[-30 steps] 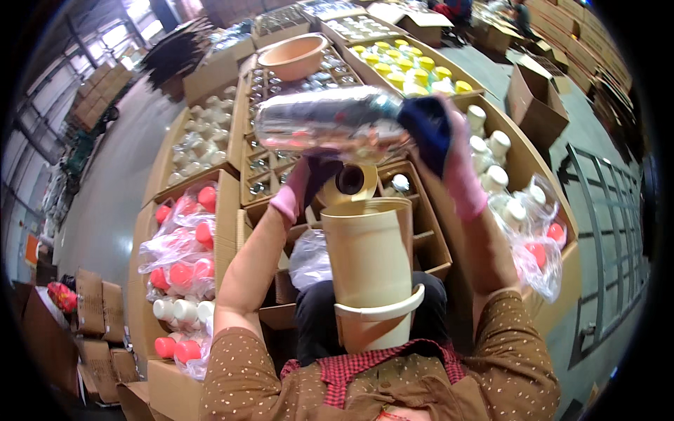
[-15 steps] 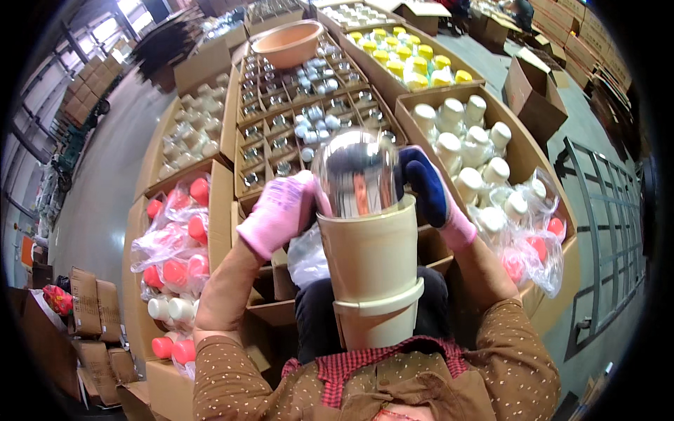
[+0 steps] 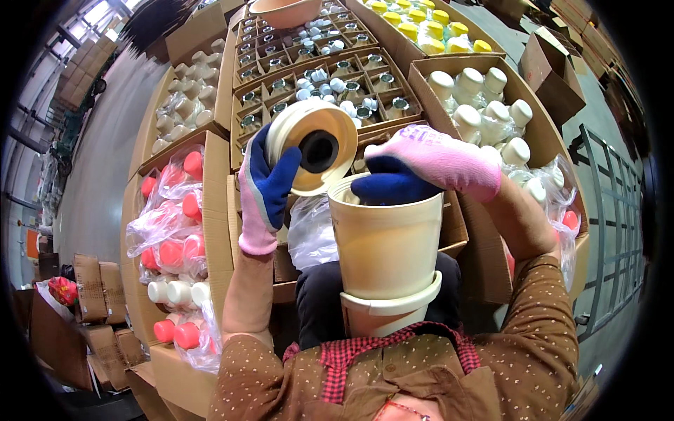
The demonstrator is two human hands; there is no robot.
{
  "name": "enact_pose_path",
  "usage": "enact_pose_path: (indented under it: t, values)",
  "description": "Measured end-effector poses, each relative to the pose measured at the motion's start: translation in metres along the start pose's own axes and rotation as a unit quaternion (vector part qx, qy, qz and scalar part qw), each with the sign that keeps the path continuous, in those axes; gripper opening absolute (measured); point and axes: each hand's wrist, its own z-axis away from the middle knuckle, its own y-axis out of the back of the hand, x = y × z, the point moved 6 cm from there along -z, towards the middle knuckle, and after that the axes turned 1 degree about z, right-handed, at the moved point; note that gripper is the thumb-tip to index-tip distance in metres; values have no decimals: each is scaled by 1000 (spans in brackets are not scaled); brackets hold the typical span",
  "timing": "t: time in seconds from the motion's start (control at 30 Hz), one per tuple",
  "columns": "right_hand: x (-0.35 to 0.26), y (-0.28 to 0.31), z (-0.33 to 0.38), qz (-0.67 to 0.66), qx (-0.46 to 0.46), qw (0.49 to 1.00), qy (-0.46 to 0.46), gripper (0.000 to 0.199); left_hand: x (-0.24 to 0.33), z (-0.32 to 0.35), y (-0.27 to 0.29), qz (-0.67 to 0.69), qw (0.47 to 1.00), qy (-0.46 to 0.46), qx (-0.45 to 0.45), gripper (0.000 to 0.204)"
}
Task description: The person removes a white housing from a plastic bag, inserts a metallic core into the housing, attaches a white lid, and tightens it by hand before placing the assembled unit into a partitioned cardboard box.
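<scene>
I have the left grip [image 3: 265, 186] curled around a cream, dark-centred cap piece [image 3: 309, 123]. At its five o'clock the cream container [image 3: 387, 245] stands between the thighs [image 3: 318, 302]; my right grip [image 3: 430, 165] is partly curled at its mouth, and I cannot tell whether it holds anything.

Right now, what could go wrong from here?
The cream, round plastic piece with a black centre is tilted and gripped at one side by the left hand, so it might slip.
The right hand has its fingers at the mouth of the cream, cylindrical plastic container; they could get pinched against its rim.
That container appears to stand between dark-trousered knees, so a leg shift might tip it.
</scene>
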Motion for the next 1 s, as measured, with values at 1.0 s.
enact_pose_path:
  t: [1.0]
  values:
    - [57, -37, 44, -407, 327, 838, 159, 61, 36, 21, -62, -52, 963, -161, -209, 31]
